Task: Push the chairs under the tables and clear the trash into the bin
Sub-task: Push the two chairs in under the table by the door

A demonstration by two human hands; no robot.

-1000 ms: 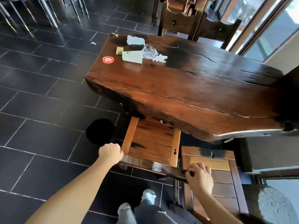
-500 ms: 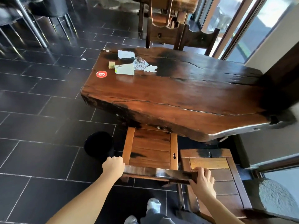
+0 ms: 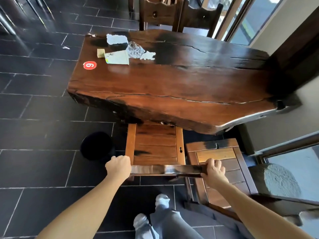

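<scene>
A wooden chair (image 3: 155,145) stands at the near edge of a thick slab table (image 3: 172,87), its seat front tucked under the edge. My left hand (image 3: 118,167) grips the left end of the chair's top rail and my right hand (image 3: 214,171) grips the right end. Trash lies on the table's far left part: a torn white paper (image 3: 116,39), a small tan block (image 3: 100,53), a tipped paper cup (image 3: 118,57), crumpled clear plastic (image 3: 135,51) and a white scrap (image 3: 148,55). A round black bin (image 3: 97,146) sits on the floor left of the chair.
A second wooden chair (image 3: 219,168) stands right of the one I hold, out from the table. Two more chairs (image 3: 179,14) stand at the far side. A red number sticker (image 3: 89,65) is on the tabletop. Glass doors and a wall are on the right; dark tiled floor lies left.
The chair has slid forward toward the table and straightened, with both hands staying on its top rail. The view has shifted closer over the table.
</scene>
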